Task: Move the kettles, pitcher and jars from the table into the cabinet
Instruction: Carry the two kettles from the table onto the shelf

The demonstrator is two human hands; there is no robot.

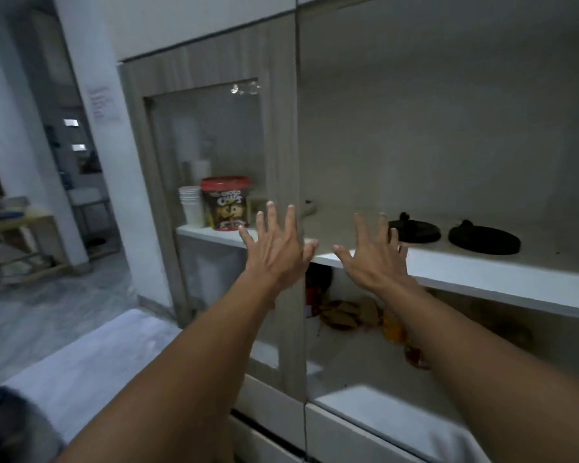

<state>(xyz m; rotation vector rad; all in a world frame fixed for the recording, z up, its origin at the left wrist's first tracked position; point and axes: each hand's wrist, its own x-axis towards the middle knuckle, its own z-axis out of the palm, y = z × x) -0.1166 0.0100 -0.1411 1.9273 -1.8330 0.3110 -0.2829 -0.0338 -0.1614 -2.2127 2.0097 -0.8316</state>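
Before the cabinet (281, 135), both hands are raised with fingers spread wide, holding nothing. The left hand (274, 248) lies over the door frame, the right hand (375, 259) at the shelf (482, 272) edge; contact is unclear. Two black kettle bases (483, 239) sit at two o'clock. No kettle, pitcher or jar shows. Judged: between carries; next, turn back to the table for another item.

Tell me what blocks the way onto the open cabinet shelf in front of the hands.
Nothing visible blocks it. The left hand and right hand are spread, empty, before the white shelf. The right section has no door across it. Two black round bases sit further right on the shelf. The glass door covers only the left section.
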